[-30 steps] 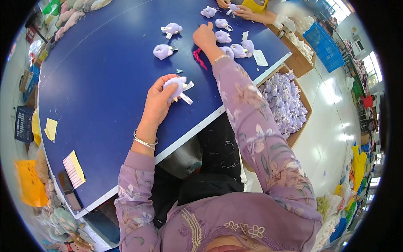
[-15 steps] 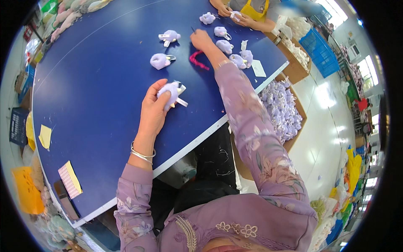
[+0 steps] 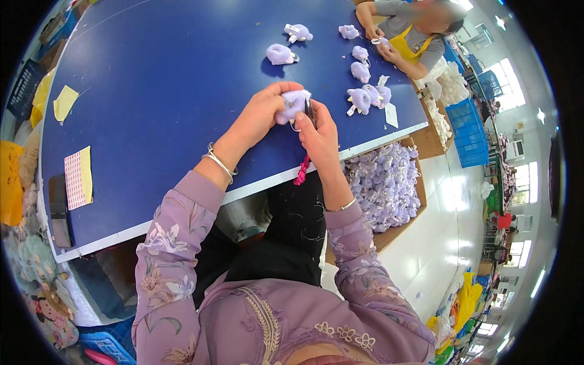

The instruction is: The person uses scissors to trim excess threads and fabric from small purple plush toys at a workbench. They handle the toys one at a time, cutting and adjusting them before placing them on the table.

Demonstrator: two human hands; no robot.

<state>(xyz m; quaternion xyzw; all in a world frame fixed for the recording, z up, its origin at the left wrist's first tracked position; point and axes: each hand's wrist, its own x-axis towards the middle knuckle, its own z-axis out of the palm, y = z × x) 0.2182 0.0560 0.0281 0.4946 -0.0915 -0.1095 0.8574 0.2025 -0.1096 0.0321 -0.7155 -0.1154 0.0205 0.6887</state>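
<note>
- Trimming step, by the look: left hand (image 3: pixel 258 115) pinching small lilac plush toy (image 3: pixel 294 103) above blue felt-topped table (image 3: pixel 158 91).
- Right hand (image 3: pixel 317 131) fingers curled round small dark tool with pink cord (image 3: pixel 302 171); probably snips.
- Next move calls for steady toy, careful blade placement.

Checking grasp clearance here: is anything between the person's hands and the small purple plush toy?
Nothing visible. The left hand and right hand both hold the purple plush toy directly above the blue table.

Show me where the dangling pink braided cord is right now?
The pink braided cord hangs below the right hand, over the blue table's near edge.
</note>
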